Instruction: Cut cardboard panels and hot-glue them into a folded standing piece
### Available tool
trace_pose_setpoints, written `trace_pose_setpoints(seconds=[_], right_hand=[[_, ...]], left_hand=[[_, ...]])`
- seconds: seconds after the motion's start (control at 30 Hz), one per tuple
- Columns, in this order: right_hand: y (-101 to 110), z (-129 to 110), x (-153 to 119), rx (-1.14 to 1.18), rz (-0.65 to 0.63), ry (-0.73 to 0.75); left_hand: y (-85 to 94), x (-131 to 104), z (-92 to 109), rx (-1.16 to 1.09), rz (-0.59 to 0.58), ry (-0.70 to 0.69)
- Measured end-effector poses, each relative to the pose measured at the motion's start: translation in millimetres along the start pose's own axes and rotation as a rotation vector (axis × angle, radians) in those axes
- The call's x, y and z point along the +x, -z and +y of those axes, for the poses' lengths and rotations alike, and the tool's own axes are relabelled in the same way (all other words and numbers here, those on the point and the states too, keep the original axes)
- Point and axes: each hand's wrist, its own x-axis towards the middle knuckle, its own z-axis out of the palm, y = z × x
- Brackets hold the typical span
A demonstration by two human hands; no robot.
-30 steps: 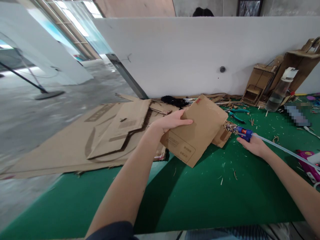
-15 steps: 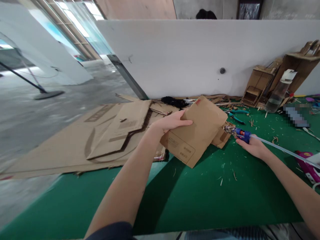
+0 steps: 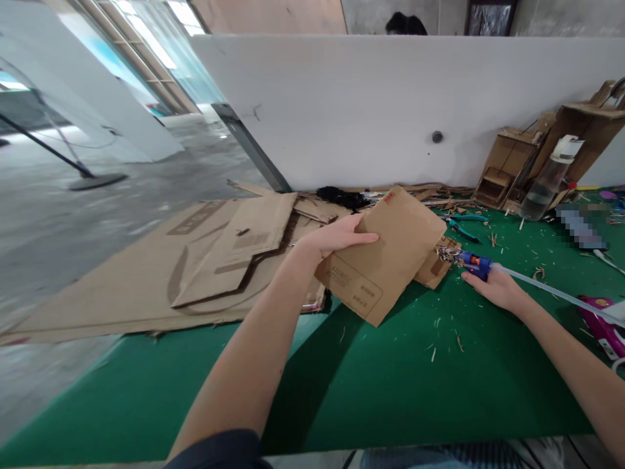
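Note:
Pinched by its left edge, a flat brown cardboard sheet (image 3: 385,254) is in my left hand (image 3: 339,238), thumb on the near face and the other fingers behind it. The sheet tilts above the green table. My right hand (image 3: 498,286) grips a blue hot glue gun (image 3: 477,265) with a long clear glue stick (image 3: 541,286) out of its back. Scraps are stuck round the gun's nozzle, which points at a smaller cardboard piece (image 3: 433,268) partly hidden behind the sheet's right edge. Whether the nozzle touches that piece I cannot tell.
Large cardboard sheets (image 3: 122,260) lie on the left. Teal pliers (image 3: 463,228) rest behind the glue gun. A water bottle (image 3: 544,185), a phone (image 3: 581,228), cardboard constructions (image 3: 508,163) and a magenta tool (image 3: 603,329) are on the right. A white partition (image 3: 361,111) stands behind.
The view has shifted very slightly. Both hands, the cardboard sheet and the glue gun keep nearly the same positions.

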Motion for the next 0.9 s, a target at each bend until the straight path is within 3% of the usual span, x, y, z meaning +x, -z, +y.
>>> trace_pose_setpoints(seconds=[0.33,0.53,0.9], right_hand=[[0,-5,-6,-0.036,-0.068,0.039],[-1,-11,-7,-0.027,-0.080,0.170],[-5,-18,-11,-0.070,-0.134,0.185]], left_hand=[[-0.4,2,-3,-0.011,-0.006,-0.018],[-0.1,2,-4,0.019,0.006,-0.010],[-1.5,2,-2,-0.021,0.006,0.019]])
